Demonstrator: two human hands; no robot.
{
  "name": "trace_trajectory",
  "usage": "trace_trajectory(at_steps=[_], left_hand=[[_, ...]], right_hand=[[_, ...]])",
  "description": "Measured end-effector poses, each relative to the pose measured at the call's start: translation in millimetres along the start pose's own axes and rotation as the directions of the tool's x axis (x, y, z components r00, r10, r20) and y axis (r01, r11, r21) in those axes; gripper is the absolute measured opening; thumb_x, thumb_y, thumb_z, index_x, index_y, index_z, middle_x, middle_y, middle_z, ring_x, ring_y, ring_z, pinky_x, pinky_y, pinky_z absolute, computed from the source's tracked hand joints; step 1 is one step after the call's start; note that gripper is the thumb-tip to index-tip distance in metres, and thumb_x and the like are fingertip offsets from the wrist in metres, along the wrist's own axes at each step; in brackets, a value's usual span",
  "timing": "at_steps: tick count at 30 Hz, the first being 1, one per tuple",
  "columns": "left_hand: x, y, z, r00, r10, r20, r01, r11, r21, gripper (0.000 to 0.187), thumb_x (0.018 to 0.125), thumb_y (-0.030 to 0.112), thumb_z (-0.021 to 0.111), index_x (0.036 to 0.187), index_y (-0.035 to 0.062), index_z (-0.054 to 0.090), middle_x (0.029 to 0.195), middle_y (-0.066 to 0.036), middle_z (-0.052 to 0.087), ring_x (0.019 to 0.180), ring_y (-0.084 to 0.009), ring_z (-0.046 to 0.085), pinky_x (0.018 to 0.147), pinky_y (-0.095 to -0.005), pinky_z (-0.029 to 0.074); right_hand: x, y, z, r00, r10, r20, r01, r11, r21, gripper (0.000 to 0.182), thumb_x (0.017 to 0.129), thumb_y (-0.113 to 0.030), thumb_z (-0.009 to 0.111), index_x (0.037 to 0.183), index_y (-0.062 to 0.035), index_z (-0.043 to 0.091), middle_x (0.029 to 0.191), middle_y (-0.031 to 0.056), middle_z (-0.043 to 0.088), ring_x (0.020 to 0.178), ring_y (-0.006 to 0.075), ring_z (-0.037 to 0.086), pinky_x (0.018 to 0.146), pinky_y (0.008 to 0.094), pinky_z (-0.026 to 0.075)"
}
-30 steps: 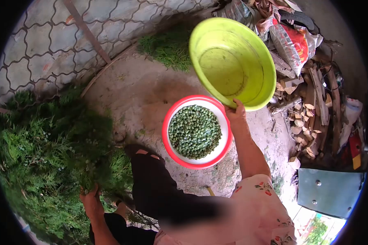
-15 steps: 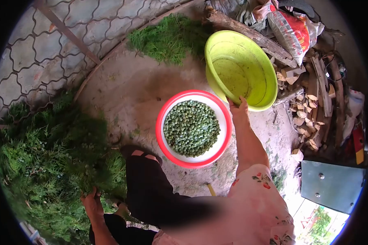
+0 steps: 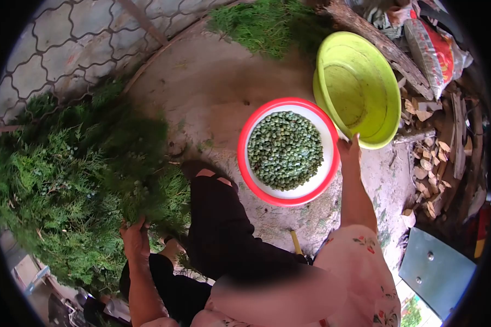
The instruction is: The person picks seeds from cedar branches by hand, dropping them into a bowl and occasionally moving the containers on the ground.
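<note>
My left hand (image 3: 135, 240) is closed on a juniper branch (image 3: 139, 199) at the edge of a large green heap; the fingertips are partly hidden by foliage. My right hand (image 3: 349, 151) grips the near rim of a yellow-green plastic basin (image 3: 338, 101), thumb on the inner side. Bits of dirt lie on the basin's inside, and it leans slightly. Right beside that hand stands a white bowl with a red rim (image 3: 244, 163), holding a broad layer of green juniper berries (image 3: 285, 151).
Juniper cuttings (image 3: 262, 27) lie at the far side. To the right are a log (image 3: 379, 46), split firewood (image 3: 428, 174), a printed sack (image 3: 431, 54) and a grey-green panel (image 3: 436, 272). A yellow handle (image 3: 295, 242) is near my legs. Wire mesh (image 3: 71, 43) borders the upper left.
The view has shifted, so most things sit further right or higher. The yellow-green basin has come slightly nearer the red-rimmed bowl. Both hands keep their holds.
</note>
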State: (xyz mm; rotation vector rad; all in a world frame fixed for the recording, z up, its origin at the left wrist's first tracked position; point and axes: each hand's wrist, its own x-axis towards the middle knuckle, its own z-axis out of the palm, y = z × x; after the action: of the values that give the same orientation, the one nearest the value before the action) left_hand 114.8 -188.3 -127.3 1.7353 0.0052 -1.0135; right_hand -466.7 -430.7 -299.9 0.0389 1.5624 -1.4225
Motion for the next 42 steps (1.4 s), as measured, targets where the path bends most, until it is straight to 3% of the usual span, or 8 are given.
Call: trace_trajectory(at_steps=[1,3,5,7,25,39,41,42], left_hand=[[-4,3,2,1.000,0.006,-0.015,-0.006,1.000,-0.005,0.033,0.076,-0.006,0.060,0.105,0.0011,0.046,0.090,-0.008,0.055,0.072,-0.0170,0.050,0.064,-0.0305,0.041],[-12,9,15,0.999,-0.016,-0.050,0.012,0.997,-0.077,0.031,0.077,-0.006,0.060,0.103,0.0015,0.046,0.089,-0.009,0.055,0.070,-0.0171,0.051,0.064,-0.0303,0.042],[-8,7,9,1.000,-0.018,-0.017,0.017,0.996,-0.090,0.032,0.076,-0.007,0.060,0.102,0.0022,0.044,0.090,-0.009,0.055,0.069,-0.0177,0.051,0.063,-0.0307,0.042],[-6,4,3,1.000,-0.010,-0.012,0.010,0.999,-0.048,0.034,0.075,-0.009,0.060,0.102,0.0029,0.043,0.090,-0.009,0.055,0.069,-0.0180,0.051,0.062,-0.0313,0.042],[-22,11,5,0.998,-0.025,-0.055,0.018,0.990,-0.137,0.030,0.076,-0.008,0.061,0.100,0.0042,0.050,0.091,-0.007,0.057,0.076,-0.0183,0.054,0.060,-0.0300,0.043],[-22,25,-2,0.994,0.087,0.065,-0.061,0.944,-0.324,0.021,0.079,-0.006,0.059,0.098,0.0027,0.053,0.089,-0.005,0.057,0.072,-0.0159,0.052,0.056,-0.0271,0.040],[-23,31,-3,0.999,0.036,0.007,-0.028,0.888,-0.458,0.020,0.080,-0.005,0.057,0.098,0.0026,0.053,0.086,-0.005,0.056,0.069,-0.0150,0.051,0.055,-0.0273,0.040],[-23,32,-6,0.999,0.042,-0.003,-0.039,0.884,-0.466,0.020,0.080,-0.005,0.057,0.098,0.0026,0.053,0.086,-0.005,0.056,0.069,-0.0150,0.051,0.055,-0.0273,0.040]], right_hand=[[-11,6,-13,0.977,-0.115,-0.182,0.056,0.952,-0.302,0.055,0.081,-0.040,0.063,0.115,0.0015,0.049,0.119,0.0184,0.050,0.103,0.0314,0.051,0.086,0.0413,0.048],[-35,17,-46,0.928,-0.371,0.021,0.124,0.256,-0.959,0.049,0.083,-0.036,0.062,0.110,0.0036,0.052,0.099,0.0162,0.057,0.083,0.0285,0.058,0.074,0.0416,0.050],[-18,74,-93,0.861,-0.509,0.009,0.172,0.274,-0.946,0.036,0.083,-0.028,0.063,0.105,-0.0011,0.055,0.086,0.0098,0.059,0.068,0.0228,0.058,0.067,0.0382,0.050],[-29,90,-120,0.977,0.092,0.195,-0.017,0.935,-0.354,0.024,0.083,-0.018,0.062,0.102,-0.0043,0.055,0.083,0.0081,0.061,0.069,0.0202,0.059,0.063,0.0361,0.051],[-96,114,5,0.903,0.121,0.413,0.109,0.864,-0.492,0.022,0.072,-0.003,0.058,0.092,0.0038,0.053,0.077,0.0124,0.059,0.070,0.0241,0.062,0.065,0.0319,0.052],[-112,176,137,0.809,0.358,0.465,0.203,0.573,-0.794,0.043,0.077,-0.018,0.067,0.109,0.0018,0.046,0.092,0.0141,0.061,0.080,0.0273,0.061,0.070,0.0383,0.051],[-104,191,143,0.828,-0.007,0.560,0.560,-0.040,-0.828,0.064,0.073,-0.026,0.070,0.121,0.0035,0.040,0.106,0.0219,0.058,0.097,0.0343,0.057,0.084,0.0413,0.046],[-104,188,149,0.809,-0.044,0.586,0.583,-0.061,-0.810,0.069,0.070,-0.026,0.071,0.124,0.0013,0.037,0.109,0.0240,0.056,0.099,0.0389,0.055,0.087,0.0433,0.043]])
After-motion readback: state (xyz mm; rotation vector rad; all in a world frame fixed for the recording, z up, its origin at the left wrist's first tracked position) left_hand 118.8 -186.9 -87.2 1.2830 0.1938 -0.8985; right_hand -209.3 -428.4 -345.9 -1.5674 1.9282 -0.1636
